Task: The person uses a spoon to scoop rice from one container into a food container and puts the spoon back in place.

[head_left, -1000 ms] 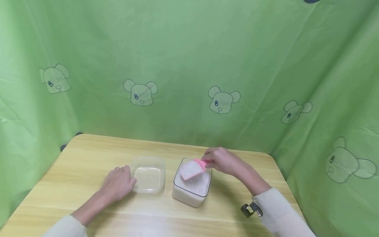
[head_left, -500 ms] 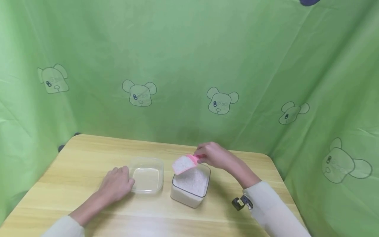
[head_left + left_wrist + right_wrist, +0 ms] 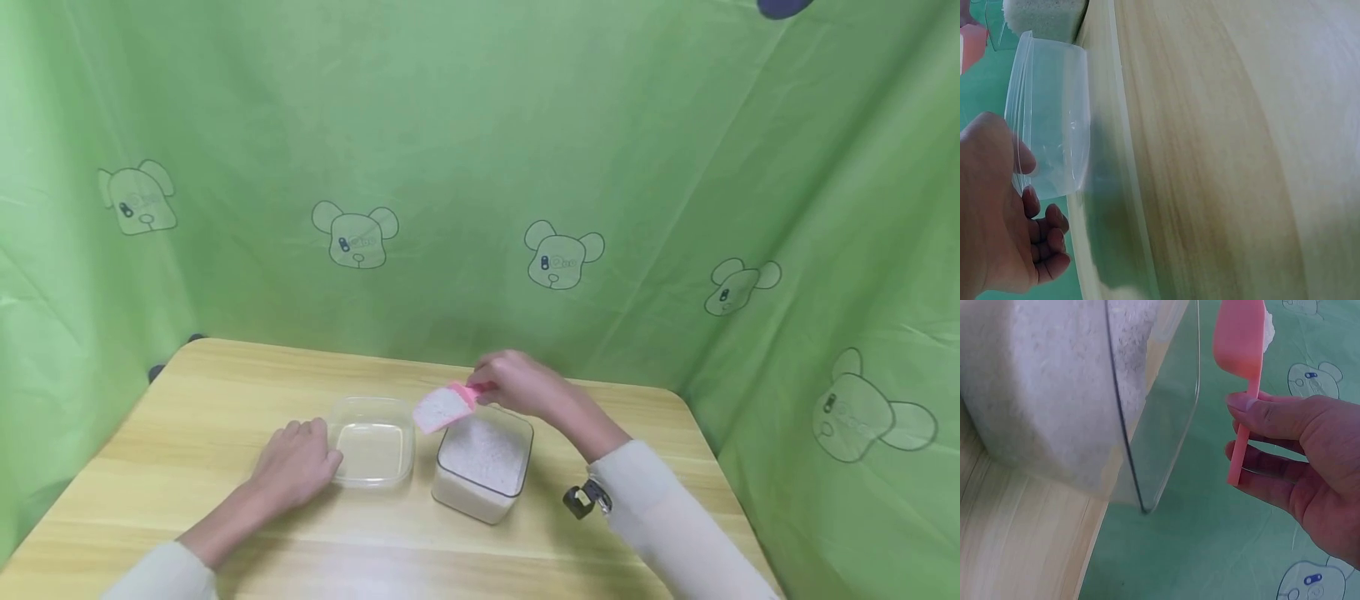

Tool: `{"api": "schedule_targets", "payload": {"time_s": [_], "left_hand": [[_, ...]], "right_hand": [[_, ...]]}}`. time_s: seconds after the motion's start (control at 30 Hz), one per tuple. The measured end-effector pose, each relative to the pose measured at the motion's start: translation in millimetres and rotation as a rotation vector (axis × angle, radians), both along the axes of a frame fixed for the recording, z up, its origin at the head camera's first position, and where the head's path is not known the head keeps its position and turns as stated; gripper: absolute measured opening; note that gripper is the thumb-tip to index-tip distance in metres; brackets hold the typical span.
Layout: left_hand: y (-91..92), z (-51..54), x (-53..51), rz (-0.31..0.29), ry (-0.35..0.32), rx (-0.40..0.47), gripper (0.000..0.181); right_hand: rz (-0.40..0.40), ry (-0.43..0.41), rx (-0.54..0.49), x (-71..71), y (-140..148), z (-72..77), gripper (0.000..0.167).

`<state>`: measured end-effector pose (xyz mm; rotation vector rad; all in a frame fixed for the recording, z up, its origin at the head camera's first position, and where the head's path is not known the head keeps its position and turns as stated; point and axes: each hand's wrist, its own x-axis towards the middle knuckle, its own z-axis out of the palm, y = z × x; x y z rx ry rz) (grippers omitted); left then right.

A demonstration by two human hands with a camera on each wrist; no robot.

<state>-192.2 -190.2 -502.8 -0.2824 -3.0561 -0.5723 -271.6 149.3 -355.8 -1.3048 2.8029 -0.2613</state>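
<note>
My right hand (image 3: 517,385) holds a pink scoop (image 3: 467,392) by its handle, thumb and fingers around it, as the right wrist view also shows. White rice (image 3: 438,408) is heaped in the scoop, which hangs above the left rear part of a clear square bin (image 3: 474,498) filled with rice. Left of that bin stands a clear plastic food container (image 3: 375,482) with nothing visible inside. My left hand (image 3: 295,467) grips its near left side; in the left wrist view the thumb and index finger (image 3: 1030,203) pinch the rim while the other fingers curl beside it.
Both containers stand on a light wood-grain table (image 3: 187,433). A green curtain (image 3: 450,125) printed with bear faces surrounds the table at the back and sides. A black device (image 3: 587,498) hangs at the right sleeve.
My right hand has carried the loaded scoop leftward and slightly up, from over the middle of the rice bin toward the food container. My left hand keeps its place on the container.
</note>
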Motion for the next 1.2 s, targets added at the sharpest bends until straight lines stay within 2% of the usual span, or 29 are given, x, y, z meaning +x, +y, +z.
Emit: {"api": "schedule_targets", "payload": {"time_s": [0.3, 0.73, 0.97, 1.2], "left_hand": [[0.0, 0.2, -0.8, -0.007, 0.01, -0.028, 0.023], [1.0, 3.9, 1.6, -0.016, 0.063, -0.078, 0.024], [1.7, 4.5, 3.9, -0.016, 0.102, -0.077, 0.024], [2.2, 2.7, 3.0, -0.014, 0.103, -0.065, 0.024]], "right_hand": [[0.006, -0.009, 0.037, -0.2, -21.0, -4.2, 0.021], [-0.001, -0.017, 0.124, -2.0, -40.7, -11.1, 0.017], [0.017, 0.007, 0.125, -2.9, -43.9, -14.4, 0.014], [0.013, 0.035, 0.15, -2.1, -48.4, -13.9, 0.013]]}}
